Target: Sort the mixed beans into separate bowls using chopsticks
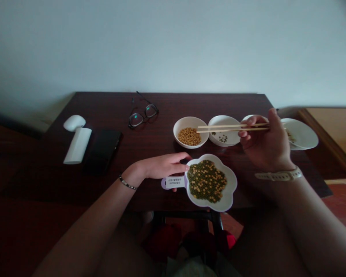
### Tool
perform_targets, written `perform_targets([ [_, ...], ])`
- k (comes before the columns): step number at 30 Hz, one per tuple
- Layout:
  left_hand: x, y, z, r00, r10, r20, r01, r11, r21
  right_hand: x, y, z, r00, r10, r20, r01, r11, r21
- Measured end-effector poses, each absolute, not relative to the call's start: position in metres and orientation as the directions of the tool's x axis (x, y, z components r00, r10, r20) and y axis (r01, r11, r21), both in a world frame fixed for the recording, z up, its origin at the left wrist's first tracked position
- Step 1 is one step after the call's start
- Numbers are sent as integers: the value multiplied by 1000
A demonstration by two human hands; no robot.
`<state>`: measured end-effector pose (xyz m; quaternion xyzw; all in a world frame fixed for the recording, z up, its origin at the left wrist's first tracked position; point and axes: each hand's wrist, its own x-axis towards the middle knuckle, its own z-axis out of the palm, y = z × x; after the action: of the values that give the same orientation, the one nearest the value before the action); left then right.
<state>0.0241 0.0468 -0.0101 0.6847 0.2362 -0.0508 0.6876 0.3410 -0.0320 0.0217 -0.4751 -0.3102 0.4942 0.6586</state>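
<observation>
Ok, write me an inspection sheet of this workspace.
Surface: dark wood-look table.
Job's things: flower-shaped dish with mixed beans, green and tan; white bowl with tan beans; bowl beside it with a few green beans; two more bowls at right, partly hidden.
Clutter: glasses, dark phone, white device of unclear use, all left of the bowls.
Hands: left hand holds the dish near its handle; right hand holds chopsticks.
Cables: nothing seen.
Surroundings: pale wall behind; wooden furniture at right.
</observation>
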Motion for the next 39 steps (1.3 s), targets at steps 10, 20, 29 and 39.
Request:
perform_targets([
  [10,24,50,-13,893,266,-364,391,-55,919,331,-64,26,103,995,13,98,3,-995],
  [20,27,46,-8,863,283,-418,423,45,905,280,-76,28,-181,981,70,179,103,-978],
  [29,25,49,-13,860,228,-456,431,154,889,302,-64,22,1,992,-123,-63,-122,-991],
  [39,26,50,-17,865,258,-431,424,85,902,289,-67,15,-3,999,-44,87,-44,-995],
])
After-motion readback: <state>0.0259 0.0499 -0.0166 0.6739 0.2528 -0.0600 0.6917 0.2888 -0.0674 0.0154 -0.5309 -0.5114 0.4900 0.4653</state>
